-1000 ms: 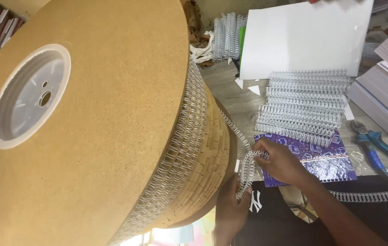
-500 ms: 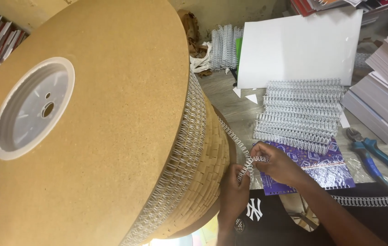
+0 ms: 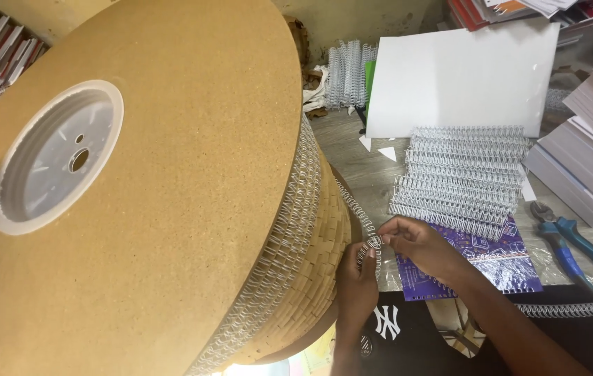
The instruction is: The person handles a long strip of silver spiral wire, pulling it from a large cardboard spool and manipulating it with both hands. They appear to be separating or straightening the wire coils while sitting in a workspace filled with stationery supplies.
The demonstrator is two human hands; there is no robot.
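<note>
Both hands pinch one wire strip (image 3: 356, 212) that runs off the spool (image 3: 171, 209). The left hand (image 3: 356, 282) holds it from below, the right hand (image 3: 418, 244) just beside, fingertips closed on it. Cut coils (image 3: 460, 181) lie beyond the right hand, pliers (image 3: 575, 251) further right.

Tight gap beside the spool (image 3: 143, 209).
Spool is crowding the left; cut wire combs (image 3: 463, 177), purple notebook (image 3: 477, 261) and blue pliers (image 3: 571, 247) are blocking the right; bare table (image 3: 352, 157) is lying open behind the wire strip (image 3: 359, 212).
</note>
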